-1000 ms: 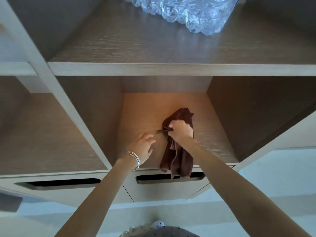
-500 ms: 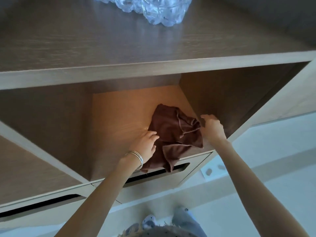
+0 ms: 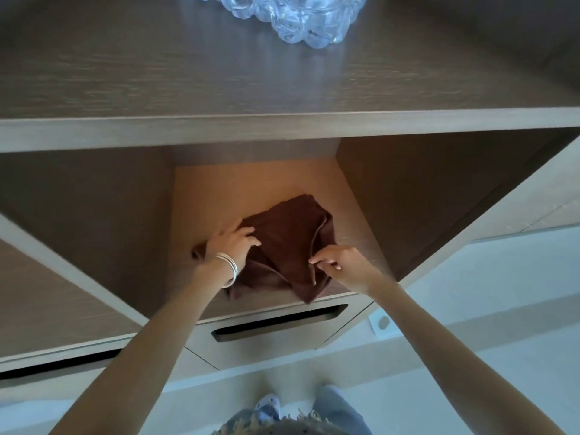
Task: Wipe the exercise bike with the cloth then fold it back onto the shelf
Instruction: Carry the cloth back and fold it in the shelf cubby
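A dark brown cloth (image 3: 288, 243) lies loosely bunched on the floor of a wooden shelf compartment (image 3: 219, 189), its front corner hanging a little over the shelf edge. My left hand (image 3: 232, 243), with bangles on the wrist, rests flat on the cloth's left part, fingers spread. At the cloth's right front edge, my right hand (image 3: 339, 262) pinches a fold between thumb and fingers. The exercise bike is not in view.
Above the compartment runs a wide shelf top (image 3: 188, 73) with a clear plastic pack of bottles (image 3: 298, 17) at the back. A drawer with a slot handle (image 3: 279, 321) sits below. Side walls enclose the compartment. My feet (image 3: 266, 406) stand on the pale floor.
The cloth went from hanging in my right hand to lying on the shelf. My left hand moved onto it, and my right hand came back to pinch its right edge.
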A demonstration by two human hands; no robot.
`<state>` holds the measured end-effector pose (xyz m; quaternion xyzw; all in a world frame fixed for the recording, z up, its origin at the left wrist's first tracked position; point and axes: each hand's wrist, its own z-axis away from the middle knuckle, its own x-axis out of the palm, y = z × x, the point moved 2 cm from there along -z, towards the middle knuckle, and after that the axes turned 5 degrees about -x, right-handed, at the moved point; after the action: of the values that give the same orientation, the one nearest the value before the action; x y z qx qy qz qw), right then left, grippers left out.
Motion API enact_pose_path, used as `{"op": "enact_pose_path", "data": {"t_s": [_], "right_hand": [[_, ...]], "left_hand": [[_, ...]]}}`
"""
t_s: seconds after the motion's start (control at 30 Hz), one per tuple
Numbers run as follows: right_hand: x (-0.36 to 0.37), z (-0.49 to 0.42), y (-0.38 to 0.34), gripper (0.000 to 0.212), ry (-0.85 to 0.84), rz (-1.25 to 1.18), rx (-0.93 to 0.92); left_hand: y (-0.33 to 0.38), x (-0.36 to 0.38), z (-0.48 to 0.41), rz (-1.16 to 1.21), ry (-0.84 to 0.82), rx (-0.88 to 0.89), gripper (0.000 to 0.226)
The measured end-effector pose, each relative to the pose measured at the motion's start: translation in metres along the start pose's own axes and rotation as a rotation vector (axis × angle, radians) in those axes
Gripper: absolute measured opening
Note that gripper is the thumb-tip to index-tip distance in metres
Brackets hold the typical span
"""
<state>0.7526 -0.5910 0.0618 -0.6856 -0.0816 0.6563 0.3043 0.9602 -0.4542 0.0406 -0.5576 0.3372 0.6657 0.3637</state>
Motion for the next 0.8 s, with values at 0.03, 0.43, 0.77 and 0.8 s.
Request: {"op": "enact_pose_path", "data": {"t_s": [0.03, 0.43, 0.77, 0.8], "right_hand": [[-0.002, -0.002, -0.002, 0.027, 0.037, -0.039, -0.032], [-0.001, -0.025, 0.003, 0.046, -0.258, 0.474, -0.206], [-0.034, 0.016, 0.038, 0.049, -0.121, 0.551, -0.128], [-0.033, 0.014, 0.034, 0.05, -0.099, 0.486, -0.207]], "left_hand": [[-0.008, -0.006, -0.001, -0.006, 0.005, -0.036, 0.053], [0.015, 0.001, 0.044, -0.022, -0.129, 0.053, 0.047], [0.03, -0.004, 0.069, 0.007, -0.033, 0.164, 0.033], [0.038, -0.003, 0.069, 0.009, -0.007, 0.184, 0.039]]}}
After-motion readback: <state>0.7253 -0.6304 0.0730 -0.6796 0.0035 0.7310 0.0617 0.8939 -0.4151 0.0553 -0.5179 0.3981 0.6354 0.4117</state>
